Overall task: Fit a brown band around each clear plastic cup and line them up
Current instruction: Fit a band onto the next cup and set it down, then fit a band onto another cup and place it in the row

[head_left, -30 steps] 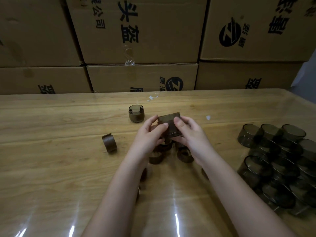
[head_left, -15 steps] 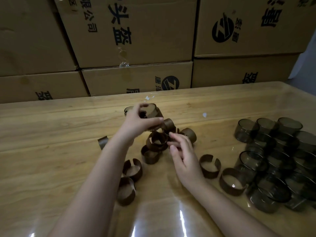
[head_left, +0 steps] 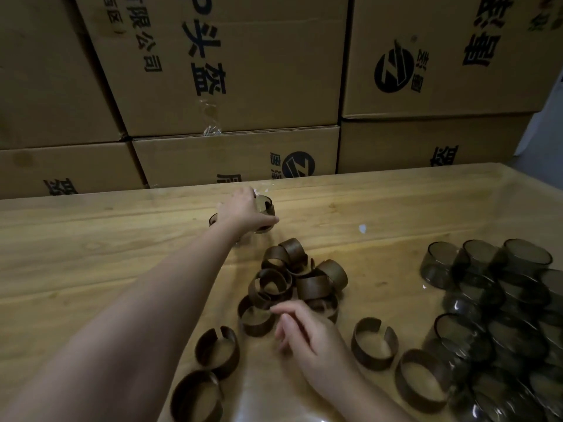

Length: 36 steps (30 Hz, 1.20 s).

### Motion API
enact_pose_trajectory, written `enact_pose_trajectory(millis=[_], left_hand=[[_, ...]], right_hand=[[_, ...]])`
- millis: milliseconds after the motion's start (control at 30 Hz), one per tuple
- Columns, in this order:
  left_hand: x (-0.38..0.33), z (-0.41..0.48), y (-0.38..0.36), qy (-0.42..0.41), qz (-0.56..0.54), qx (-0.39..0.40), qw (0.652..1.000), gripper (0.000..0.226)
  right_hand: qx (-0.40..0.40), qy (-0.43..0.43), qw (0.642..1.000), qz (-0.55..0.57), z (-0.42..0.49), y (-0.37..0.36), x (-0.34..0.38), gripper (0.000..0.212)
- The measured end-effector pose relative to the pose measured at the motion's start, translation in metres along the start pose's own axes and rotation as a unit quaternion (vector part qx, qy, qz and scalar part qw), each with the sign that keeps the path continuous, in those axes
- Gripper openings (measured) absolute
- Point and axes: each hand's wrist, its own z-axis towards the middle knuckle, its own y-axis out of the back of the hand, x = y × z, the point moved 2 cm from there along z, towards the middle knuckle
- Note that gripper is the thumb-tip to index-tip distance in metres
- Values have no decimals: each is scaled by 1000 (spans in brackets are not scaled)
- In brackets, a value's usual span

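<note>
Toward the far edge of the table (head_left: 91,239), in front of the stacked cardboard boxes (head_left: 243,71), the left hand (head_left: 243,213) grips a banded cup (head_left: 265,208) down at the wood, just beside a second banded cup (head_left: 213,219) that peeks out behind the wrist. In the middle lies a loose heap of brown bands (head_left: 304,275), with more scattered toward the near edge, and the right hand (head_left: 307,333) hovers over them, fingers relaxed and holding nothing. Along the right edge the bare clear cups (head_left: 502,300) sit crowded together.
</note>
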Motion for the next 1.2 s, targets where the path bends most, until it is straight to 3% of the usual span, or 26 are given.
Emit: enact_pose_trajectory(millis=[100,233,400,467,533,600,700,800,1200], left_hand=[[7,14,-18,0,50,18,999,94],[13,21,-31,12,111,24,993,92],[17,24,-29,17,133,49,990,94],[21,23,-22,38,39,60,997,87],[30,23,-13,37,-112,38,992,62],[39,18,-5,-3,-179,31,983,40],[48,9,-5,-90,-81,82,989,30],[48,5,-8,-134,36,73,988,31],[40,2,-8,-167,52,42,984,28]], right_hand=[[13,12,1000,-16,2,-1,0,23],[16,38,999,-24,4,0,2,42],[6,30,1000,-6,3,0,2,40],[7,27,1000,1,2,0,2,38],[8,28,1000,4,1,-1,2,35],[9,25,1000,1,1,0,2,35],[4,21,1000,-4,1,0,3,37],[4,25,1000,-14,1,-1,3,33],[9,35,999,-34,-1,1,4,24]])
